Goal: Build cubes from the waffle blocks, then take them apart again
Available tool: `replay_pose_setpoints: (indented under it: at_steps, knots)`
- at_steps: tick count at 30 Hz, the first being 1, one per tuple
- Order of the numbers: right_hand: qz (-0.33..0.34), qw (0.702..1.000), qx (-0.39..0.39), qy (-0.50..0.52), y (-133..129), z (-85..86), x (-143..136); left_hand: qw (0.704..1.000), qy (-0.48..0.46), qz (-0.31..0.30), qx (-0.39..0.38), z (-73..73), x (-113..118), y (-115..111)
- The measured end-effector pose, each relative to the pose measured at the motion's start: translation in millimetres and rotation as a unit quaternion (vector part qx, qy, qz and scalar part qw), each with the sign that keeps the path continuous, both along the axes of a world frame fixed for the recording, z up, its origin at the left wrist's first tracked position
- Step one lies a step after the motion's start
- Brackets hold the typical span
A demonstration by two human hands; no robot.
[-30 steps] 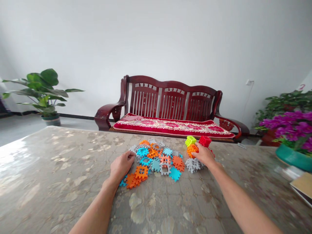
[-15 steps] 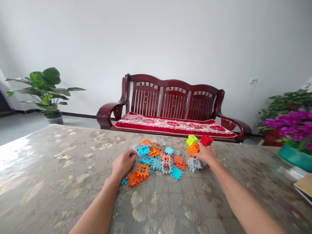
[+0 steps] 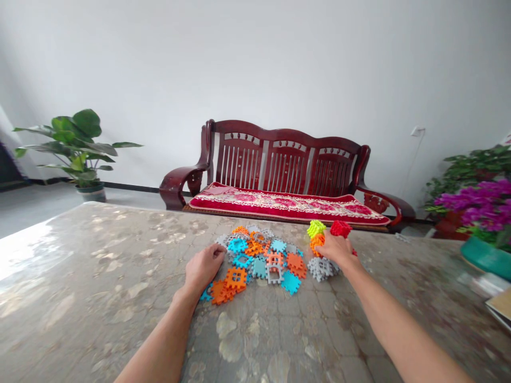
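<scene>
Beside the left edge of a pile of notched interlocking plastic tiles (image 3: 259, 267), my left hand (image 3: 204, 266) rests on the table with its fingers curled in; nothing shows in it. My right hand (image 3: 337, 249) reaches over a small cluster of cubes made from such tiles. Its thumb and fingers close on the orange cube (image 3: 318, 243), whose right side they cover. Behind that stands a yellow-green cube (image 3: 316, 228), and a red cube (image 3: 340, 229) sits just beyond the knuckles. A grey cube (image 3: 320, 268) lies nearer to me, partly under the hand. Another bit of red shows past the wrist.
A table (image 3: 120, 298) with a shiny floral cover bears everything. Past its far edge stands a dark red wooden bench (image 3: 285, 165) with a red patterned cushion. At the right are purple flowers in a green pot (image 3: 485, 258); a leafy plant (image 3: 82, 151) stands at the left.
My right hand has shifted slightly over the orange cube and covers more of it. The view has turned a little; my left hand and the tile pile stay as they were.
</scene>
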State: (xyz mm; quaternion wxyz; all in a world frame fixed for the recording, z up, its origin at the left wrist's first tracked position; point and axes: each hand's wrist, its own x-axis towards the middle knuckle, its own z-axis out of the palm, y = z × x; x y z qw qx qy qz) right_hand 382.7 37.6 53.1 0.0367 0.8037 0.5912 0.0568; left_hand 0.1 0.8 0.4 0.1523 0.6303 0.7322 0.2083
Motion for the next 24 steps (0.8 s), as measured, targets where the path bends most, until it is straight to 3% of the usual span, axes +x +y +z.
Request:
replay_pose_setpoints:
  at_steps: [8,24]
  knots:
    - [-0.014,1.000,0.004,0.019,3.0,-0.6,2.0,1.000,0.004,0.003,-0.005,6.2,2.5,-4.0]
    - [-0.027,0.998,0.017,0.050,8.2,0.2,16.4,1.000,0.010,0.006,-0.005,4.0,2.5,-2.7]
